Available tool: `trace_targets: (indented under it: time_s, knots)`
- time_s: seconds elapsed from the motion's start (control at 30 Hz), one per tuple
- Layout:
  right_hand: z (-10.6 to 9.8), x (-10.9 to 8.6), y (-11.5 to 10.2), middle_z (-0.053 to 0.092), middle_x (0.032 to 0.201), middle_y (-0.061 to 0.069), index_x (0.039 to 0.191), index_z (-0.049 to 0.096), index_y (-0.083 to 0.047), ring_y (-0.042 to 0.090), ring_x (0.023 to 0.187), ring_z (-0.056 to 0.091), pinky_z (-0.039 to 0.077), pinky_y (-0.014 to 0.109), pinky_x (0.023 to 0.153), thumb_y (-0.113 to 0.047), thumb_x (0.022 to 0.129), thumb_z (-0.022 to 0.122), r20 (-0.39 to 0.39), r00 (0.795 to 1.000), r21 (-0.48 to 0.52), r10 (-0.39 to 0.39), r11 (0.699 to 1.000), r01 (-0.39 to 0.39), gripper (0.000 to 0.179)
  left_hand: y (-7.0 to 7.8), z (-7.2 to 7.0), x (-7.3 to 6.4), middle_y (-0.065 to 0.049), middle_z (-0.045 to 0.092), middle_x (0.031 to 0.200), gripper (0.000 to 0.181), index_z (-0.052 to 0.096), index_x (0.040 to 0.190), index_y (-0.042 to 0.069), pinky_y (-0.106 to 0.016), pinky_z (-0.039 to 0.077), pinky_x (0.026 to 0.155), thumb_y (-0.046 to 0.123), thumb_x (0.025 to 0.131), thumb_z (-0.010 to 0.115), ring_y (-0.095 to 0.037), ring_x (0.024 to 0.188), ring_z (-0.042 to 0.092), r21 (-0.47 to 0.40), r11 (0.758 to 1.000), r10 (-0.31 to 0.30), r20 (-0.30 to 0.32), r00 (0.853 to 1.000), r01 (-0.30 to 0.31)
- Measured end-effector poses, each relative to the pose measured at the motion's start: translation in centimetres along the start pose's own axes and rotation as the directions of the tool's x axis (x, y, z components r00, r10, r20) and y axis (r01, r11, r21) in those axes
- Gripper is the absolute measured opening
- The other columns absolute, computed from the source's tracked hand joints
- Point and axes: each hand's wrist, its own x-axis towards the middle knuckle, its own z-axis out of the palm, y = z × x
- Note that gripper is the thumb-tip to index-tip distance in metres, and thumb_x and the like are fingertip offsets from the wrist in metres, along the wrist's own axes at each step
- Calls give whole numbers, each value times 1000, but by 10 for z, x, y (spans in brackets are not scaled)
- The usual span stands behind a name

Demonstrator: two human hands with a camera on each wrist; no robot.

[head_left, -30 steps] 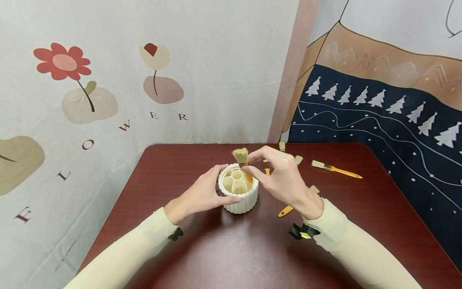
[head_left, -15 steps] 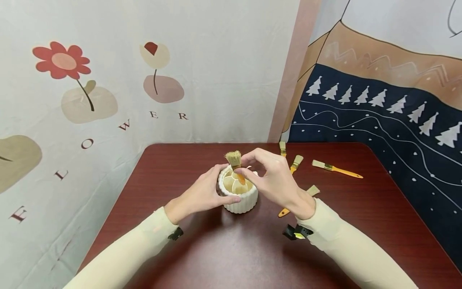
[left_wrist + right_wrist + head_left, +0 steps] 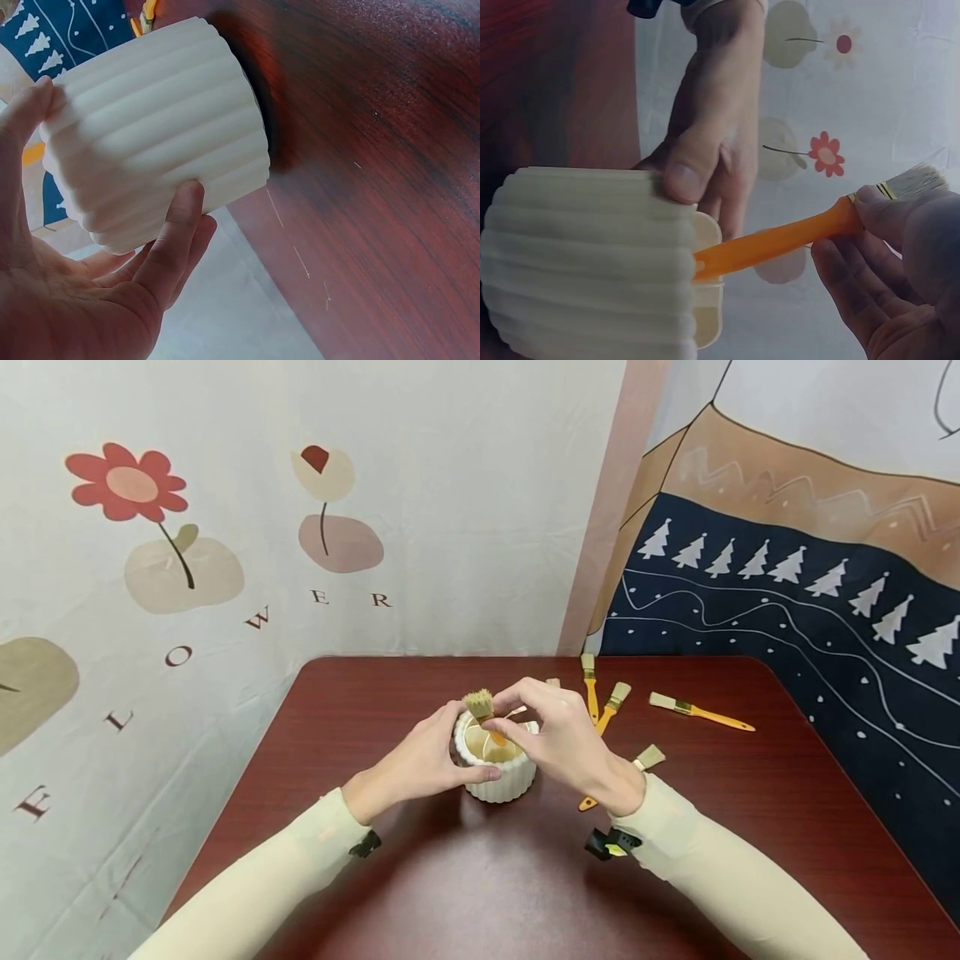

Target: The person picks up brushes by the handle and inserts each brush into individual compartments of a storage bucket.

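A white, ribbed round holder [image 3: 498, 787] with petal-shaped compartments stands on the table. My left hand [image 3: 408, 764] grips its side, thumb in front and fingers behind; the left wrist view shows the fingers spread round the ribbed wall [image 3: 157, 135]. My right hand [image 3: 566, 727] pinches a paintbrush [image 3: 478, 702] just below its metal band, bristles up and tilted. In the right wrist view the brush's orange handle [image 3: 780, 238] slants down, its end at the holder's rim and overlapping the opening. Part of the holder's top is hidden behind the right hand.
Several more orange-handled brushes lie to the right: one at the back edge [image 3: 588, 689], another beside it [image 3: 617, 697], one farther right [image 3: 701, 712], and one partly under the right wrist [image 3: 649, 757]. Printed cloths hang behind the dark red table [image 3: 360, 693].
My right hand has moved left and slightly down with the paintbrush, lowering its handle at the holder and tilting the bristles left. The left hand and holder have stayed in place.
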Motion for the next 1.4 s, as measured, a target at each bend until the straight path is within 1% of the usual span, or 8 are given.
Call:
trace_targets:
  time_s: [0.2, 0.43, 0.53, 0.63, 0.8, 1.0, 1.23, 1.4]
  knots:
    - [5, -4, 6, 86, 109, 5, 115, 81, -7, 18, 99, 87, 75, 33, 86, -2, 90, 100, 29, 999, -17, -13, 1000, 14, 32, 0, 0, 0, 3, 67, 144, 95, 52, 162, 20, -34, 65, 100, 53, 88, 102, -13, 118, 71, -15, 1000, -5, 3, 1000, 5]
    - [9, -10, 13, 85, 106, 5, 112, 80, -6, 19, 97, 86, 74, 34, 87, -3, 91, 99, 51, 998, -39, -37, 998, 39, 28, 1, 0, -1, -2, 68, 150, 105, 50, 169, 16, -39, 64, 105, 58, 87, 101, -17, 124, 72, 6, 1000, -2, -12, 1000, 2]
    - [11, -13, 16, 83, 104, 7, 111, 80, -5, 19, 95, 86, 74, 33, 86, -2, 93, 97, 60, 997, -35, -54, 998, 56, 26, 2, 0, -1, -3, 67, 152, 110, 47, 172, 14, -40, 63, 106, 60, 87, 100, -18, 125, 72, 8, 1000, -16, -7, 1000, 17]
    - [12, -16, 18, 82, 102, 8, 111, 79, -4, 19, 93, 85, 74, 31, 84, 1, 92, 97, 68, 995, -32, -70, 997, 73, 26, 3, -1, -1, -5, 67, 155, 115, 45, 174, 12, -42, 63, 108, 62, 86, 100, -20, 127, 72, 10, 1000, -26, 2, 1000, 26]
    - [15, -21, 21, 82, 102, 8, 110, 78, -4, 18, 92, 85, 73, 30, 83, 3, 91, 97, 95, 993, -28, -74, 997, 77, 27, 3, -2, -1, -9, 65, 159, 120, 42, 176, 9, -45, 63, 113, 63, 86, 100, -23, 134, 72, 23, 999, -25, 19, 1000, 25]
    - [15, -26, 23, 83, 108, 9, 114, 78, -4, 18, 94, 86, 74, 28, 84, 2, 92, 96, 141, 988, -36, -67, 997, 73, 29, 0, -3, 0, -12, 64, 165, 121, 41, 177, 7, -50, 62, 119, 62, 87, 100, -26, 141, 70, 51, 999, -1, 27, 1000, 0]
    - [16, -29, 24, 82, 105, 9, 112, 76, -5, 19, 96, 85, 74, 29, 85, 2, 93, 96, 160, 984, -56, -76, 995, 86, 28, 1, -4, 0, -12, 66, 162, 118, 43, 176, 7, -49, 63, 116, 57, 87, 102, -26, 138, 72, 46, 999, 17, 19, 1000, -18]
    - [17, -32, 26, 82, 104, 8, 112, 76, -5, 19, 96, 84, 74, 29, 85, 1, 94, 96, 178, 982, -76, -70, 993, 85, 27, 0, -4, 1, -13, 67, 162, 118, 44, 175, 6, -51, 63, 117, 57, 86, 102, -27, 140, 72, 48, 999, 18, 13, 1000, -19]
